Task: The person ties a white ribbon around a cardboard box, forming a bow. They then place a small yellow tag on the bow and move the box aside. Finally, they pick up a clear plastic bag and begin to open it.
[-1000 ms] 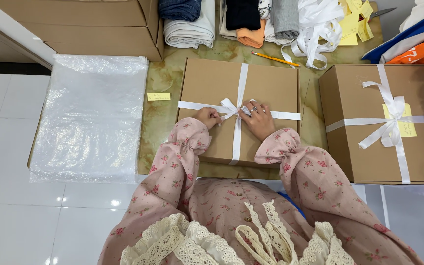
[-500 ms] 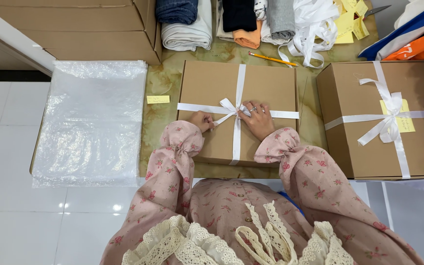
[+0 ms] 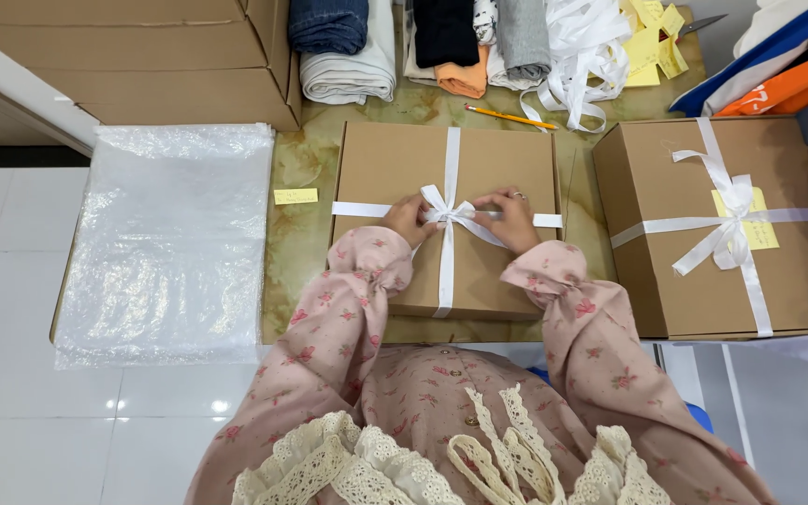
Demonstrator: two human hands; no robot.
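Head view: the box [image 3: 395, 178] lies in the middle of the floor strip, close to its near edge. The ribbon [image 3: 448, 271] is already crossed over the box, but the bow looks not finished. The left hand [image 3: 408, 220] and right hand [image 3: 512, 217] are closed, pinching the ribbon at the knot between them. A tied box [image 3: 666, 187] stands at the right.
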